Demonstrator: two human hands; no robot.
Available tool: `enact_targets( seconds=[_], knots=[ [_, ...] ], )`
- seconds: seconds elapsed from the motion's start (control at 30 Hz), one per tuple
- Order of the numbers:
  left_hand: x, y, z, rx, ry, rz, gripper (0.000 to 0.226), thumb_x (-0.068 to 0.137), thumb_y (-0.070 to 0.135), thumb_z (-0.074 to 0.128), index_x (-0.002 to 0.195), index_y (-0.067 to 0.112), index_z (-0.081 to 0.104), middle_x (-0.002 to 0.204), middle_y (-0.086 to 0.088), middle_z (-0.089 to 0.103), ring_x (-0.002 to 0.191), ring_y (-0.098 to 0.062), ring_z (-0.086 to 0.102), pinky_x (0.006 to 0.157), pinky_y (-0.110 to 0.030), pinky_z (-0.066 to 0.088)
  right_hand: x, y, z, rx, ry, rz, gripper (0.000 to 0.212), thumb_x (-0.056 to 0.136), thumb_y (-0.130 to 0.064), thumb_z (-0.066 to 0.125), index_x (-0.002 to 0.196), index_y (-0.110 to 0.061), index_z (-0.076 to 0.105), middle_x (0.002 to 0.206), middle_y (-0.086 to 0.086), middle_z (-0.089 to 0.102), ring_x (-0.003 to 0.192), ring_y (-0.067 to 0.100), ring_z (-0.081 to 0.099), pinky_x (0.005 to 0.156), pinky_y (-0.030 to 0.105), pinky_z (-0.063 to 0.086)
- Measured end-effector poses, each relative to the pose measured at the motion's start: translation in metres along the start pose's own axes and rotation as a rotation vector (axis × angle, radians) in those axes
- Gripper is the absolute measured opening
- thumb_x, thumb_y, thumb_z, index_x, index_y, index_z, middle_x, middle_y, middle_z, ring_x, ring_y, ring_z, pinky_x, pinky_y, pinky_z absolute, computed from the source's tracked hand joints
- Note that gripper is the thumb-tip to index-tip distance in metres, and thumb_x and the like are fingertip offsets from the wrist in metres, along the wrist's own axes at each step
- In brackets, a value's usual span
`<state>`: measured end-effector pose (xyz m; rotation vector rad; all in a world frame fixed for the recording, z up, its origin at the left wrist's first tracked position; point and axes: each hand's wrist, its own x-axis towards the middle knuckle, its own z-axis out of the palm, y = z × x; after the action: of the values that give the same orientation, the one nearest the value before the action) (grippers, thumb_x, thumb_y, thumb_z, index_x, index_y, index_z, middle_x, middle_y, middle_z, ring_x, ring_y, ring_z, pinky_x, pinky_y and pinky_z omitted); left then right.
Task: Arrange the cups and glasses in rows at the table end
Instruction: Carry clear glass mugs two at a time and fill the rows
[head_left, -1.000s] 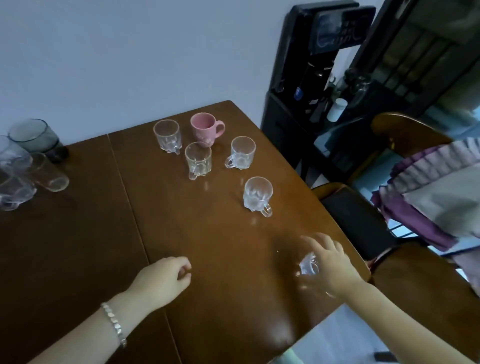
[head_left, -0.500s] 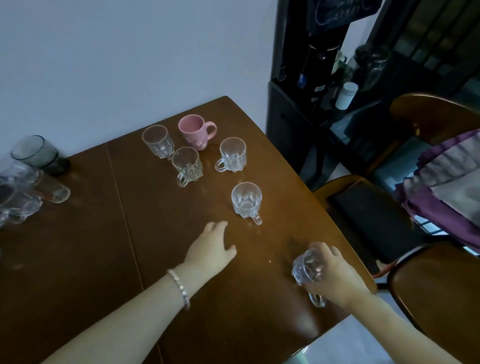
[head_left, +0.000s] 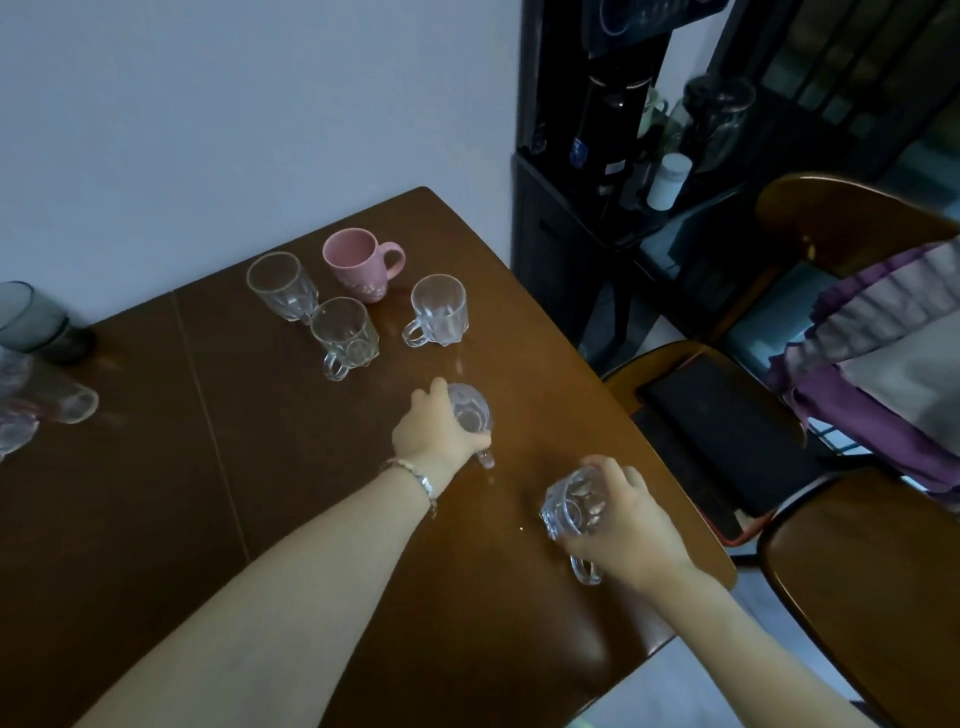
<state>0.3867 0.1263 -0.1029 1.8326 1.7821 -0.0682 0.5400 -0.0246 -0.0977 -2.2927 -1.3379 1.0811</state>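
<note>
On the brown wooden table (head_left: 291, 499), my left hand (head_left: 434, 436) wraps around a clear glass mug (head_left: 471, 415) standing near the table's right edge. My right hand (head_left: 631, 525) grips a second clear glass mug (head_left: 574, 504), held tilted just above the table, handle pointing down. At the far end stand a pink ceramic mug (head_left: 358, 265), a clear tumbler (head_left: 283, 286) and two clear handled mugs (head_left: 345, 335) (head_left: 439, 312).
At the left edge stand a dark grey glass (head_left: 31, 322) and several clear glasses (head_left: 52, 400), one lying on its side. A black water dispenser (head_left: 613, 130) stands beyond the table's right corner. Wooden chairs (head_left: 857, 571) and purple cloth (head_left: 883, 353) crowd the right side.
My left hand reached forward and closed around the mug near the right edge. My right hand lifted its mug from the table edge and tilted it.
</note>
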Motion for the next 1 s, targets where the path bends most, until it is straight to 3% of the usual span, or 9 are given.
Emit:
enact_targets(
  seconds=[0.2,0.4,0.77,1.0],
  knots=[
    [-0.065,-0.086,-0.019,-0.043,-0.029,0.122,0.087,0.067,0.046,0.077,0.138,0.029,0.032,0.132,0.004,0.046,0.111,-0.015,0.058,0.087,-0.028,0.052,-0.001,-0.043,0.021,-0.144,-0.085,-0.102,0.082,0.069,-0.035,0.079,0.135,-0.036,0.031,0.131,-0.005,0.043,0.11,0.019,0.057,0.08,0.026,0.054],
    [-0.115,-0.207,-0.067,-0.057,0.05,0.001,0.093,0.066,0.048,0.077,0.143,0.029,0.028,0.133,0.008,0.042,0.112,-0.01,0.055,0.088,-0.026,0.051,-0.002,-0.128,0.081,-0.235,-0.18,-0.264,0.083,0.068,-0.038,0.079,0.137,-0.034,0.032,0.132,-0.003,0.044,0.109,0.021,0.06,0.085,0.031,0.056],
    [-0.13,-0.432,-0.177,-0.004,0.18,-0.167,0.091,0.068,0.048,0.074,0.144,0.023,0.03,0.139,0.004,0.035,0.118,-0.022,0.053,0.091,-0.035,0.049,-0.04,-0.312,0.24,-0.269,-0.286,-0.425,0.081,0.067,-0.036,0.079,0.135,-0.037,0.034,0.128,-0.006,0.046,0.103,0.017,0.062,0.082,0.028,0.054],
    [-0.054,-0.488,-0.222,0.002,0.169,-0.161,0.095,0.072,0.039,0.075,0.149,0.016,0.023,0.15,-0.002,0.029,0.129,-0.029,0.047,0.1,-0.04,0.046,-0.037,-0.38,0.299,-0.236,-0.255,-0.386,0.08,0.068,-0.037,0.079,0.134,-0.036,0.035,0.125,-0.006,0.046,0.102,0.016,0.06,0.082,0.029,0.052]
  ],
)
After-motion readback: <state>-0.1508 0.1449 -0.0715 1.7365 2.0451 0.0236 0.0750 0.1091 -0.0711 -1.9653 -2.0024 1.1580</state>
